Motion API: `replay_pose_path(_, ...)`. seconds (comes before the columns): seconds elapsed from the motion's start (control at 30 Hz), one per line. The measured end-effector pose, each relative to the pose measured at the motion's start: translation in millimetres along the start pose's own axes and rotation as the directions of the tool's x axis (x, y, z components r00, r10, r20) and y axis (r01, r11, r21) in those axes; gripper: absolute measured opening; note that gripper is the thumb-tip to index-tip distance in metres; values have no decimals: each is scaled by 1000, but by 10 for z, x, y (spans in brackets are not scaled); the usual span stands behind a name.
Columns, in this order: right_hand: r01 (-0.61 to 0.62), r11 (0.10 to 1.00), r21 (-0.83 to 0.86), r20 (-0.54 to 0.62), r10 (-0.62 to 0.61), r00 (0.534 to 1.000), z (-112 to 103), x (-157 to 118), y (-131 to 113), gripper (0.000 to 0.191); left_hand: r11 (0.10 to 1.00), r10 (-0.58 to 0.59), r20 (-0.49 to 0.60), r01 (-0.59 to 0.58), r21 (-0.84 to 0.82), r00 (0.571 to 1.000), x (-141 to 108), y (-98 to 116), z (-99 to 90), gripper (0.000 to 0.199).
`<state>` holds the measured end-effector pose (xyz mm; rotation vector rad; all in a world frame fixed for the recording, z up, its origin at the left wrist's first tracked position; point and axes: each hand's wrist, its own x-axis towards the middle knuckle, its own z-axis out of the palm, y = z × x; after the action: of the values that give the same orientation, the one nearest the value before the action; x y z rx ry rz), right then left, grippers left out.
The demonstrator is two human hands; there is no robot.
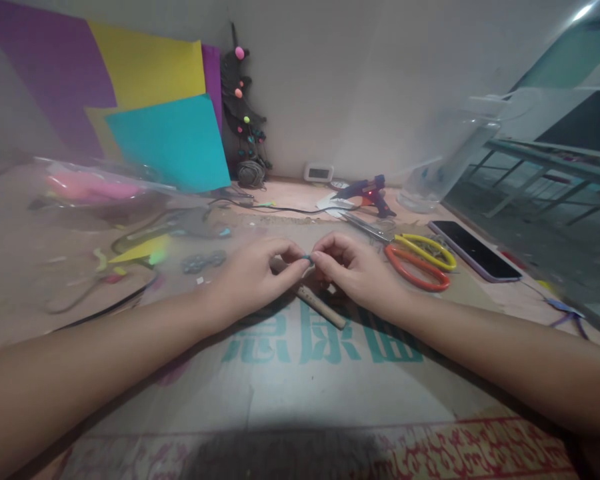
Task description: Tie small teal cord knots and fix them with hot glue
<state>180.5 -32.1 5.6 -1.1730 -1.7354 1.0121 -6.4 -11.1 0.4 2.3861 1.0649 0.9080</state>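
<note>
Left hand (267, 267): thumb and finger pinching a small teal piece (307, 259) — near the tan stick (323, 308).
Right hand (355, 270): pinching the same piece.
Scissors (420, 275): right of the stick — yellow and orange handles.

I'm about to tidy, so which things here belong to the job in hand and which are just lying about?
In the job:
blue bit, pinched by left hand and right hand
stick, probably, just below
scissors and glue gun, likely tools

Apparently lying about:
phone
white gadget
</note>
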Motion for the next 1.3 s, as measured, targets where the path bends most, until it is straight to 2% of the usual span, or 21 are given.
replay_pose_path(0.3,11,998,-61,9,-10,1000,-6,-6,-16,20,1000,23,6,-23,5,1000,-1,-17,-2,22)
replay_pose_path(0.53,-12,1000,14,34,11,999,-12,4,23,20,996,-60,19,61,-63,998,14,0,-35,26)
replay_pose_path(0.73,-33,999,1,0,33,999,4,4,15,20,995,-27,23,29,-92,999,16,-11,-43,38)
replay_pose_path(1.0,0,1000,-2,-48,0,999,-1,-5,29,19,992,-80,49,84,-98,996,17,-9,-23,21)
replay_pose_path(1.3,-19,1000,14,-7,19,1000,11,-9,-11,18,995,-50,106,59,-83,993,12,0,-5,28)
